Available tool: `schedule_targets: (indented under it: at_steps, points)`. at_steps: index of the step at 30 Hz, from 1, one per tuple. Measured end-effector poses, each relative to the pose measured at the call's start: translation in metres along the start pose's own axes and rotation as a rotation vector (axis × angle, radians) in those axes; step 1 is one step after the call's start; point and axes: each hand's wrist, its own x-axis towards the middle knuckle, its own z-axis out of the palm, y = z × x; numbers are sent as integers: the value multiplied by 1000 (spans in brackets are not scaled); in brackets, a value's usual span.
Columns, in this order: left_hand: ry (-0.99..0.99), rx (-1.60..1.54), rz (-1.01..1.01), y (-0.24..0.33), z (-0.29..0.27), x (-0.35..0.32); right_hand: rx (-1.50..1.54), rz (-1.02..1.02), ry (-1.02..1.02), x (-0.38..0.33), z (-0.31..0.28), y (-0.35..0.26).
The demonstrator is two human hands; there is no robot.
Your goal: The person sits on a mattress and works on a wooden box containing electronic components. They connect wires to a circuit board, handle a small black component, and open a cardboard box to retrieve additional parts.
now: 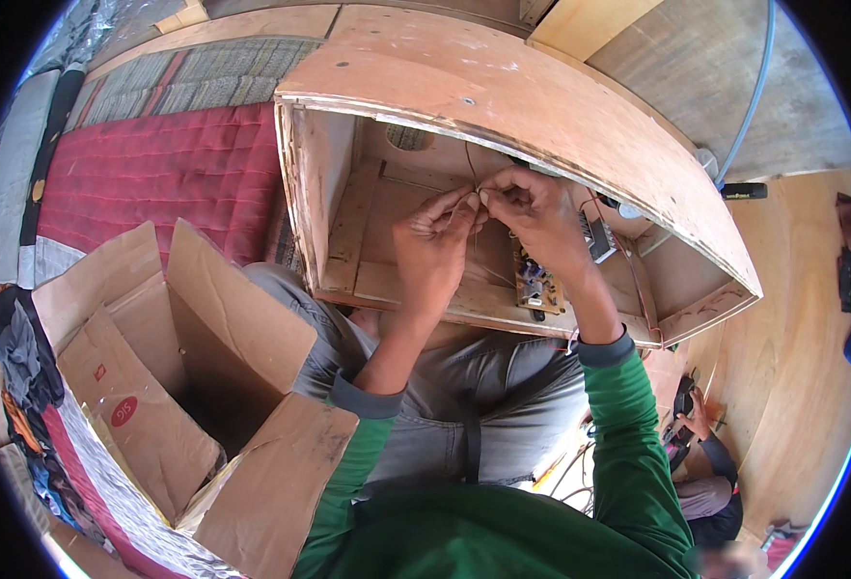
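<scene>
An open brown cardboard box point(175, 386) stands at lower left. Inside the open plywood cabinet point(503, 106) resting on the person's lap, the left hand point(435, 246) and right hand point(532, 212) meet, each grip pinched shut on a thin dark wire point(471, 166). The wire is barely discernible; its ends are hidden by the fingers. A yellow-brown circuit board point(538, 285) lies partly hidden below the right wrist.
</scene>
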Motion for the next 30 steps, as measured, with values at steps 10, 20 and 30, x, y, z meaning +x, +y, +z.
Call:
schedule_targets:
  at_steps: [10, 20, 30]
  points:
    - [-105, -81, -211, 5, -8, 2, -60, 94, 27, -5, 0, -10]
    - [-82, -99, -187, 0, -10, 2, -55, 58, 8, -14, -7, -24]
    - [16, 402, 415, -7, -1, -8, -59, 96, 65, -18, 0, -34]
